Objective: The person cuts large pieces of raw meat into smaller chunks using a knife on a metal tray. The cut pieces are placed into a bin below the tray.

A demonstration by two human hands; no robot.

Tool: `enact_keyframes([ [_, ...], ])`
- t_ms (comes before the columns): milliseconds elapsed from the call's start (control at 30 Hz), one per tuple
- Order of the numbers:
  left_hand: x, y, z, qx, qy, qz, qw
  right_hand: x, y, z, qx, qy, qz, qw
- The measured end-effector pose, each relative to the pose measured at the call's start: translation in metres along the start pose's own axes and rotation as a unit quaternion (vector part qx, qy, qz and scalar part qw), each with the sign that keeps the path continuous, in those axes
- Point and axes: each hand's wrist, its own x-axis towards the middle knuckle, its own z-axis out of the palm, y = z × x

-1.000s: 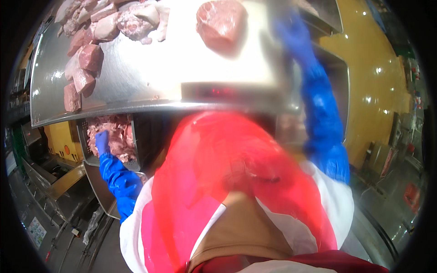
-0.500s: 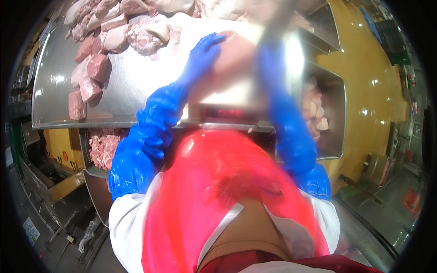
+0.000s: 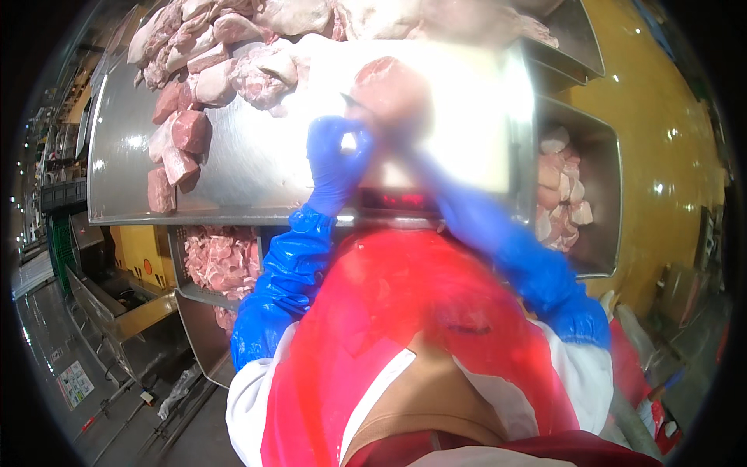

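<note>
A rounded pink piece of meat (image 3: 393, 89) lies on the white cutting board (image 3: 475, 101). My left hand (image 3: 336, 156), in a blue glove, is at its lower left edge. Thumb and forefinger curl together into a ring; whatever they pinch is hidden. My right hand (image 3: 420, 165), also blue-gloved, is smeared by motion at the near side of the meat. It appears closed on a knife; only a small dark tip of the knife (image 3: 348, 99) shows left of the meat, and the handle cannot be made out.
Several meat chunks (image 3: 179, 132) and larger cuts (image 3: 264, 74) lie on the steel table (image 3: 124, 187), left and far. A steel bin (image 3: 599, 210) with pale pieces stands right. A tray of trimmings (image 3: 222, 261) sits below left. A red display (image 3: 393, 200) glows at the near edge.
My left hand has come off the top of the meat toward me and curled its fingers. My right hand has swung left and nearer, and the dark blade no longer points away. The view has shifted slightly.
</note>
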Motion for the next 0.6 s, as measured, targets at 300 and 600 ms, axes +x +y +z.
enact_keyframes([
  [300, 0.029, 0.034, -0.004, 0.040, -0.096, -0.042, 0.994, -0.071, -0.012, -0.070, -0.099, 0.026, 0.047, 0.994],
  [600, -0.034, -0.039, 0.013, -0.346, -0.105, -0.250, 0.898, 0.105, -0.025, 0.035, 0.100, 0.220, -0.019, 0.970],
])
